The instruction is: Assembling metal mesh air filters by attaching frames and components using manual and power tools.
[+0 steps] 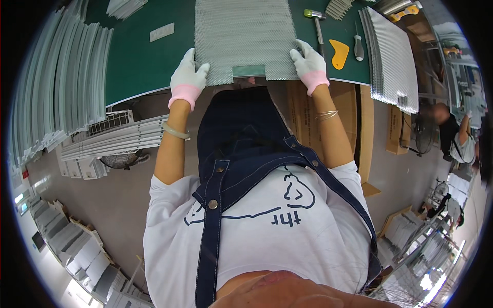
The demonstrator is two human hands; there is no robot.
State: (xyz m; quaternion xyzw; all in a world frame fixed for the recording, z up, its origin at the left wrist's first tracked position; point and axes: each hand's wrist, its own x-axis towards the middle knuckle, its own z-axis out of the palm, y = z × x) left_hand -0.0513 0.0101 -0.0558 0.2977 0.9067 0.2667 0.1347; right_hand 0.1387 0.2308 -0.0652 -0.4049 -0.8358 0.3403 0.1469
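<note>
Fingers [189, 54] of the gloved left hand [187, 82] lie loosely extended at one side of the grey mesh panel [244, 31], the thumb near its edge; those of the right hand [311, 65] are spread along the opposite side; whether either hand pinches the panel, I cannot tell; the panel lies on the green bench [141, 64], its notched near end reaching the front edge; a pull toward the body could let that end overhang and tip, and an uneven pull could skew it; thin mesh edges might also snag the gloves; just beside the right hand, the hammer [319, 32] could be knocked by an outward sweep; beyond it lie a yellow scraper [340, 53] and a screwdriver [358, 49]; farther right, the mesh stack [391, 64] juts past the bench edge, so a bump might make it slide.
</note>
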